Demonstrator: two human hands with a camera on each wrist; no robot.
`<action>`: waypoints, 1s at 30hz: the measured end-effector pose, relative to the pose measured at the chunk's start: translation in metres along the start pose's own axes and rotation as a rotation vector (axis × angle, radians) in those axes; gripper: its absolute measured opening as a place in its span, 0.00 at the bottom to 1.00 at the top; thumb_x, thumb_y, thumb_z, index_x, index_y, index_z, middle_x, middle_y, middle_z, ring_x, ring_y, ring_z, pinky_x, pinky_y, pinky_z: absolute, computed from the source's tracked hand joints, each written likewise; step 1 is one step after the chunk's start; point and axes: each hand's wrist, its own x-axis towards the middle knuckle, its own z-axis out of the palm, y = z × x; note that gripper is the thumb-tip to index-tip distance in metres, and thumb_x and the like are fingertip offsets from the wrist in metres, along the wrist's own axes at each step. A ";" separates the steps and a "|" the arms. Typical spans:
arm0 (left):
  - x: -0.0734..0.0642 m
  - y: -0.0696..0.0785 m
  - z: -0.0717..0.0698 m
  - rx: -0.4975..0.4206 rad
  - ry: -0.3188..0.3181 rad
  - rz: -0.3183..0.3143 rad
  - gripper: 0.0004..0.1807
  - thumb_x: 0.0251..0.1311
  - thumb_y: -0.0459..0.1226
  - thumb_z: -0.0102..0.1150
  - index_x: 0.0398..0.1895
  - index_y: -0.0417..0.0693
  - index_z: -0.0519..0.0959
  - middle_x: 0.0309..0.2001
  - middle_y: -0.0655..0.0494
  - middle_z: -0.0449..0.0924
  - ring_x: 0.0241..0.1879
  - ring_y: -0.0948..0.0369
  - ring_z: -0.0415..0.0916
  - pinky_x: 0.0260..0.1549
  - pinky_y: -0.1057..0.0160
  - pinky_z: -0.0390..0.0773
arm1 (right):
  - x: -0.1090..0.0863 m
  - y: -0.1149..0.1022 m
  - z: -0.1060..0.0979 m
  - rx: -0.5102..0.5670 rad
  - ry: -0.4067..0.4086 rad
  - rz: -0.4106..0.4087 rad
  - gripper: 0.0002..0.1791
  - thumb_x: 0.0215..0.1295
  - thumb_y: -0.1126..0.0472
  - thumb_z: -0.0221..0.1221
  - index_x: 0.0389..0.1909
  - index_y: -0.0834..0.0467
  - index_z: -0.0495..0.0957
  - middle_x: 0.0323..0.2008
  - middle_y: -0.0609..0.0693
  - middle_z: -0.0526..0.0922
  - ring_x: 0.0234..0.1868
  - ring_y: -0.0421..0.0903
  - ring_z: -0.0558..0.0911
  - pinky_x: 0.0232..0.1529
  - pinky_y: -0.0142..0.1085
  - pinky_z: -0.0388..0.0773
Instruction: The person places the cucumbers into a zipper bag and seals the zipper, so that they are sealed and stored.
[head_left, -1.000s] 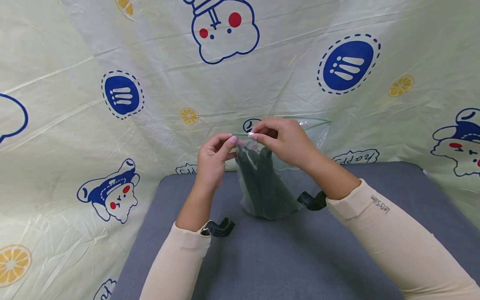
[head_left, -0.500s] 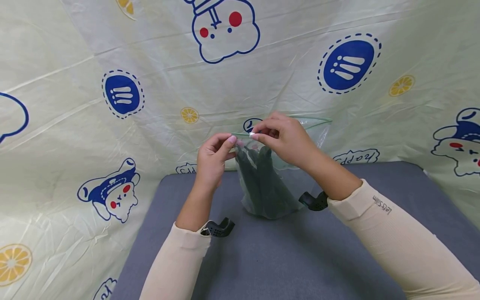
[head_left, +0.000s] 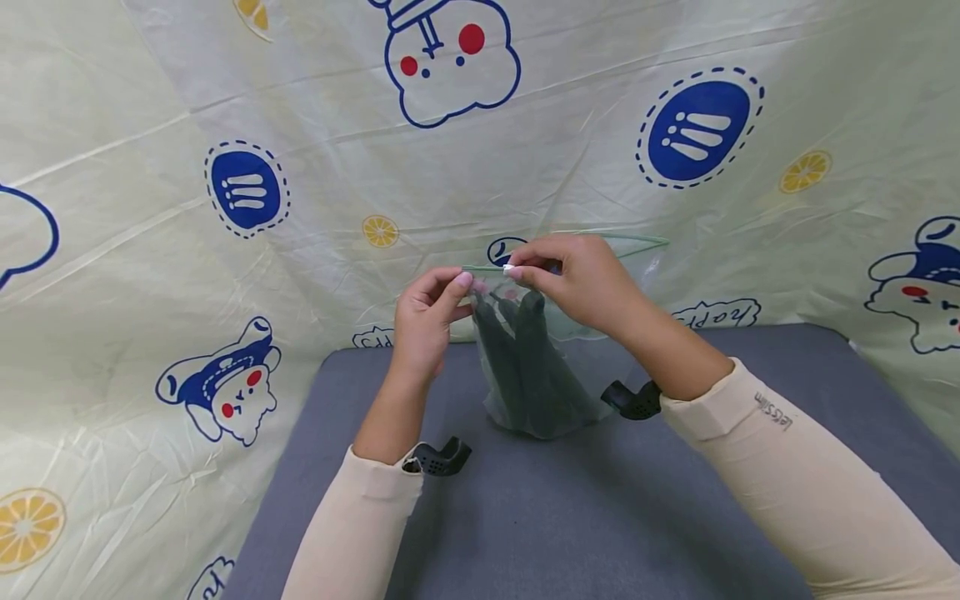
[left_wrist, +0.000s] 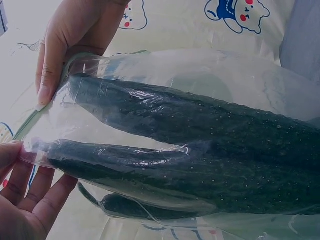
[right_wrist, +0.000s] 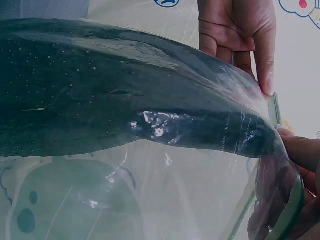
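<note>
A clear zip bag with a green zip strip stands upright on the table. Several dark green, bumpy cucumbers fill it, their narrow ends toward the zip. At the left end of the strip, my left hand pinches the bag's top edge between thumb and index finger. My right hand pinches the small white slider a short way to the right along the strip. Beyond the right hand, the two green edges of the bag's mouth stand apart. The right wrist view shows cucumber pressing against the clear plastic.
The bag stands toward the back of a grey cloth-covered table. Right behind it rises a pale plastic sheet printed with cartoon figures and orange slices. Black wrist mounts stick out below both wrists.
My right hand has slid the white slider slightly to the right along the strip, leaving a longer stretch between the hands. The left hand keeps its hold; the bag stands in place.
</note>
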 end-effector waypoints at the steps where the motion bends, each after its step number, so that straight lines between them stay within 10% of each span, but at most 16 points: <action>1: 0.000 0.000 0.000 0.000 0.006 0.000 0.13 0.70 0.34 0.60 0.48 0.29 0.79 0.35 0.64 0.83 0.38 0.66 0.83 0.39 0.67 0.87 | 0.000 0.000 -0.001 -0.002 -0.001 -0.001 0.12 0.67 0.57 0.66 0.48 0.56 0.87 0.40 0.53 0.89 0.38 0.47 0.83 0.45 0.45 0.85; 15: 0.001 -0.003 -0.006 -0.073 0.056 -0.022 0.07 0.69 0.32 0.60 0.36 0.56 0.83 0.33 0.63 0.86 0.39 0.65 0.82 0.39 0.67 0.86 | -0.003 0.007 -0.006 -0.051 -0.009 0.022 0.13 0.68 0.57 0.64 0.50 0.55 0.87 0.45 0.54 0.89 0.44 0.49 0.85 0.53 0.49 0.85; 30: 0.004 -0.008 -0.016 -0.123 0.102 -0.025 0.07 0.71 0.31 0.57 0.39 0.52 0.82 0.33 0.64 0.85 0.36 0.65 0.80 0.46 0.67 0.83 | -0.008 0.019 -0.012 -0.103 0.046 0.038 0.11 0.67 0.58 0.65 0.47 0.56 0.88 0.37 0.52 0.75 0.37 0.47 0.71 0.32 0.36 0.66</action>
